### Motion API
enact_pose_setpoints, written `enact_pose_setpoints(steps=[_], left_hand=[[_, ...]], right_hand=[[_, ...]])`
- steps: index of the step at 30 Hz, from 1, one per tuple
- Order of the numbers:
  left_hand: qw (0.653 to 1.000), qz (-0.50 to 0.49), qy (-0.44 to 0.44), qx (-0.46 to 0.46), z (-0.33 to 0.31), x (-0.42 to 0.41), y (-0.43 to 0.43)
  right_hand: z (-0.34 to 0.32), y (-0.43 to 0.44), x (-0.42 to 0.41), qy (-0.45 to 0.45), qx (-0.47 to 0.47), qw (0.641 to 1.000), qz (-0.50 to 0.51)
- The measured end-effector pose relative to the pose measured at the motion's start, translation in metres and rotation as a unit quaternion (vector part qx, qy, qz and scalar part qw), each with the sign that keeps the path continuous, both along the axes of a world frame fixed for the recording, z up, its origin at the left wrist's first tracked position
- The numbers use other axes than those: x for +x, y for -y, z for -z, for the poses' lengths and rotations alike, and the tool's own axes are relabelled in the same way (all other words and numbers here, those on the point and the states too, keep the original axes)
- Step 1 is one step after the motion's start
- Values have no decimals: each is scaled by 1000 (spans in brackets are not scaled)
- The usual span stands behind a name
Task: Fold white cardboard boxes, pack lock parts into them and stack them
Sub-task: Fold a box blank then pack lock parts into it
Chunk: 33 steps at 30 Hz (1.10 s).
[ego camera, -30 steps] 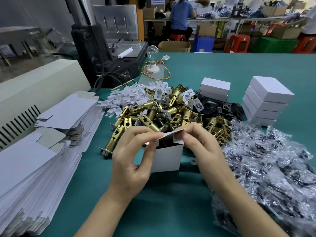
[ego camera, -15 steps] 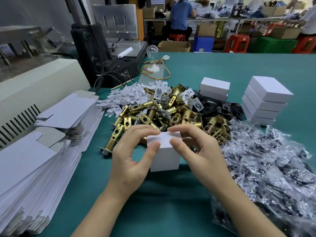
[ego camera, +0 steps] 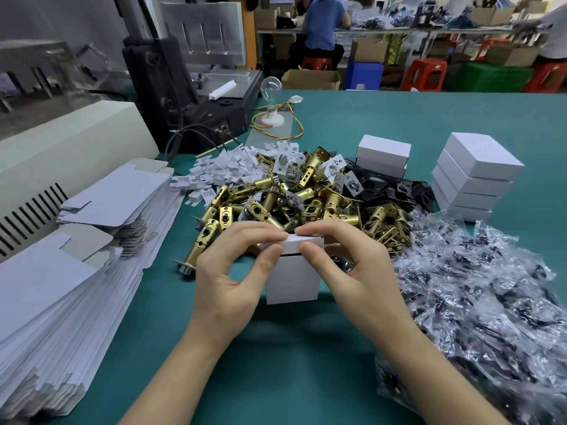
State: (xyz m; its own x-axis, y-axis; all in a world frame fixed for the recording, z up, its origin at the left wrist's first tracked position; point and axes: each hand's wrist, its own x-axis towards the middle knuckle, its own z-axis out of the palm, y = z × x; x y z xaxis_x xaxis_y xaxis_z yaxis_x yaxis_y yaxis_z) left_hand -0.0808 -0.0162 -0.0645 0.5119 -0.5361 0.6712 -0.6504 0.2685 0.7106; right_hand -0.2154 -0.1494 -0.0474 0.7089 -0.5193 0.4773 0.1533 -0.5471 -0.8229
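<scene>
A small white cardboard box point(ego camera: 291, 280) stands upright on the green table in front of me. My left hand point(ego camera: 233, 271) and my right hand point(ego camera: 349, 265) pinch its top lid at either side, thumbs on the near face. The lid lies nearly flat, with a thin dark gap under its front edge. Behind the box lies a heap of brass lock latches point(ego camera: 294, 200). A stack of closed white boxes point(ego camera: 472, 176) stands at the right and a shorter stack point(ego camera: 383, 154) behind the heap.
Flat unfolded box blanks point(ego camera: 70, 271) are piled along the left. Small plastic bags of dark parts point(ego camera: 478, 299) cover the right. Black plates point(ego camera: 395, 188), white card inserts point(ego camera: 227, 167), a bulb on a base point(ego camera: 271, 99) and a dark machine point(ego camera: 184, 96) lie farther back.
The lid flap, raised a second ago, has been folded down over the box. Both hands moved closer together on its top edge.
</scene>
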Motion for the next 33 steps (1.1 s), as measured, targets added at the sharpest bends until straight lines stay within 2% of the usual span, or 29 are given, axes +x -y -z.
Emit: enact_pose_setpoints(steps=[10, 16, 22, 28, 33], left_hand=[[999, 14, -39, 30, 3, 3, 1], [999, 21, 0, 34, 1, 7, -5], [999, 31, 9, 36, 2, 9, -9], [999, 29, 19, 40, 3, 11, -9], [999, 29, 12, 41, 7, 10, -7]], right_hand=[[1, 6, 0, -9, -41, 999, -8], [-1, 15, -4, -19, -114, 993, -17], [1, 17, -5, -10, -179, 984, -4], [-4, 22, -8, -38, -235, 971, -6], [-1, 20, -7, -36, -220, 975, -4]])
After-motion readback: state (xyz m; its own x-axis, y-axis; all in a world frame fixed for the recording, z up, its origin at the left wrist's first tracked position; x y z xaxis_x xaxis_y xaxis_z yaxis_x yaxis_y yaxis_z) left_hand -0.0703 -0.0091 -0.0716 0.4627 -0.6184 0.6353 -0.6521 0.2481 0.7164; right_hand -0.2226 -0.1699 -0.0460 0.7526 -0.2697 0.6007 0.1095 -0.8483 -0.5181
